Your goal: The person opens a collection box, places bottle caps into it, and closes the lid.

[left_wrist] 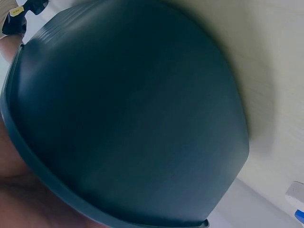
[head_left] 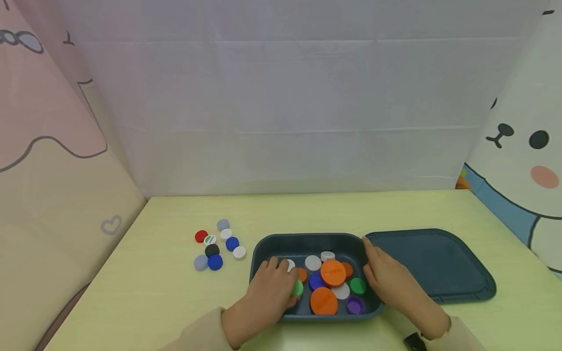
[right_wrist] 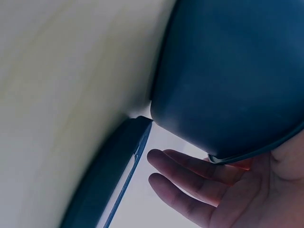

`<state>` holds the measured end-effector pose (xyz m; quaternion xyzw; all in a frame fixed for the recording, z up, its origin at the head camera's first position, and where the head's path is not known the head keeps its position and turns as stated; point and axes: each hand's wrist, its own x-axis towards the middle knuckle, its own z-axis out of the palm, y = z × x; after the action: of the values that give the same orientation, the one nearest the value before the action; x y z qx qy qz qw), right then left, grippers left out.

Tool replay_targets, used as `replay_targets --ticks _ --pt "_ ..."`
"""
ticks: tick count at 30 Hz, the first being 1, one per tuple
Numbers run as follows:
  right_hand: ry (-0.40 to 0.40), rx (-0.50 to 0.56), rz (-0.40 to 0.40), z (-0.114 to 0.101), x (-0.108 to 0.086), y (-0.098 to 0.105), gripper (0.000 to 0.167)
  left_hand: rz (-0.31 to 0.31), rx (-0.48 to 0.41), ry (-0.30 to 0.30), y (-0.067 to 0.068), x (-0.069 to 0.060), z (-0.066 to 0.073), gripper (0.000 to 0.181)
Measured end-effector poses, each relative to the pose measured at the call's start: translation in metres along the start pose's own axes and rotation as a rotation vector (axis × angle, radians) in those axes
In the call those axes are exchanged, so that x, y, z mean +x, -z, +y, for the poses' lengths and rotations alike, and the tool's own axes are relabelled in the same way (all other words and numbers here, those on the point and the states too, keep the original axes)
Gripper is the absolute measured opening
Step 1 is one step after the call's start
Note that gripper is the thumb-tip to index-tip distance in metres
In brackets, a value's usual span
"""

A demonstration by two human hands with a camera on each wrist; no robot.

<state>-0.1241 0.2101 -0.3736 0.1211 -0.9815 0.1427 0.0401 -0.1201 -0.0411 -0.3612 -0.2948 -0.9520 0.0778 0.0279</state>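
A dark blue-green plastic box (head_left: pixel 316 318) holds several bottle caps in orange, white, blue, green and purple. My left hand (head_left: pixel 273 287) reaches over its near left side, fingers bent down among the caps. A light green cap (head_left: pixel 297 288) lies between its thumb and index finger; whether they pinch it cannot be made out. My right hand (head_left: pixel 391 280) rests at the box's right rim. In the right wrist view, its fingers (right_wrist: pixel 190 183) stretch out loosely beside the outer wall. Only the box's outer wall (left_wrist: pixel 133 114) fills the left wrist view, hiding the left fingertips.
Right of the box lies a matching dark lid (head_left: pixel 434 263), close to the right hand. Several loose caps, among them a red cap (head_left: pixel 201 236) and a black cap (head_left: pixel 212 250), are grouped on the table (head_left: pixel 145 292) to the left. A white cloth (head_left: pixel 298 117) hangs behind.
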Motion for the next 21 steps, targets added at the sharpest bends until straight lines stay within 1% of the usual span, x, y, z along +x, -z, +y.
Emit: replay_targets --ticks 3,7,17,21 --pt "0.000 0.004 -0.003 0.0004 0.0002 0.0000 0.054 -0.051 -0.022 0.002 0.0006 0.0025 0.0009 0.045" --pt "-0.002 0.011 -0.008 0.0008 0.0004 0.0000 0.054 -0.088 -0.031 0.005 0.0006 0.0048 0.0017 0.042" --pt "-0.004 0.016 -0.013 0.0006 0.0004 0.0005 0.054 -0.101 -0.018 -0.006 0.0017 0.0060 0.0024 0.040" --pt "-0.007 0.017 -0.022 0.0003 0.0004 0.0010 0.054 -0.103 -0.015 0.000 0.0014 0.0060 0.0024 0.039"
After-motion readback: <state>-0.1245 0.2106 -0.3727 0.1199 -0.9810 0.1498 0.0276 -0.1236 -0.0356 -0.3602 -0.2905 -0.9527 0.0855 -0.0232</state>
